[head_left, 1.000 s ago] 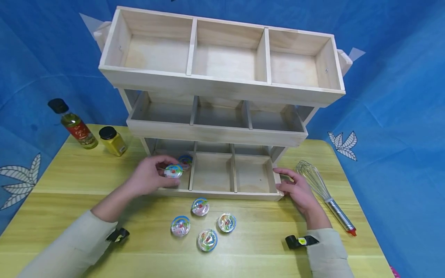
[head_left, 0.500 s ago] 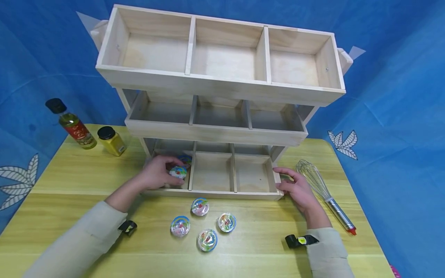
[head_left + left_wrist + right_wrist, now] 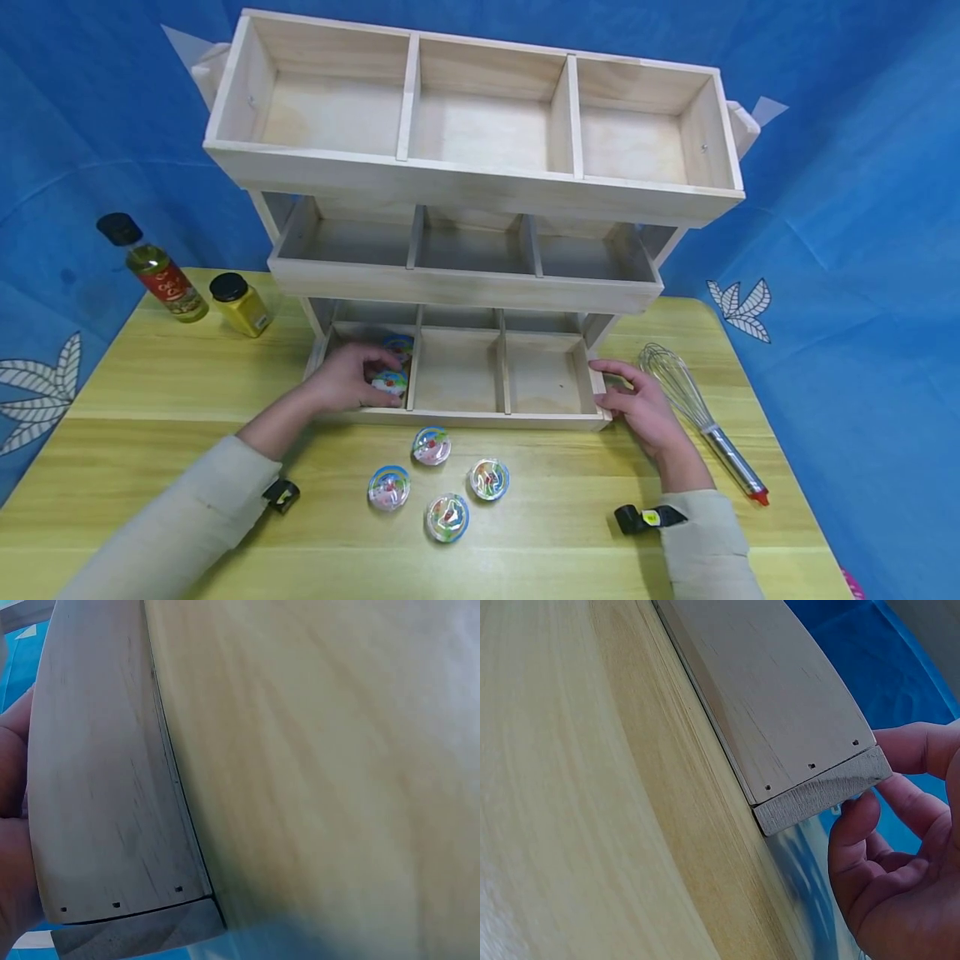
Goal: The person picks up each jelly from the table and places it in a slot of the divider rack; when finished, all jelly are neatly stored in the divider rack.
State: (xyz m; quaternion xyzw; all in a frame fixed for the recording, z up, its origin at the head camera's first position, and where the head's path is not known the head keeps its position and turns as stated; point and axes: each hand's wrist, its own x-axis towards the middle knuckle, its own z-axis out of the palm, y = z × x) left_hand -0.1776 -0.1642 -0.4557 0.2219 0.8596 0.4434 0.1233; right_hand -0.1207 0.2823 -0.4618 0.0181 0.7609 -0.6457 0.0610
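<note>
A three-tier wooden rack (image 3: 472, 190) stands on the table, each tier split into three compartments. Inside the bottom left compartment, my left hand (image 3: 351, 377) holds a small jelly-like cup (image 3: 390, 382) with a printed lid between thumb and fingers. Just behind it sits another cup (image 3: 399, 346), partly covered by the fingers. My right hand (image 3: 643, 410) grips the right end of the bottom tier; in the right wrist view its fingers bend at the board's corner (image 3: 821, 791). The left wrist view shows the tier's front board (image 3: 112, 765), with the held cup hidden.
Several more cups (image 3: 447, 517) lie on the table before the rack. A whisk (image 3: 705, 421) lies at the right. An oil bottle (image 3: 167, 279) and a yellow jar with a black lid (image 3: 242, 305) stand at the left. Blue cloth (image 3: 847, 208) hangs behind.
My left hand has moved right and lowered the held cup into the bottom left compartment, in front of the other cup. The right hand has stayed in place.
</note>
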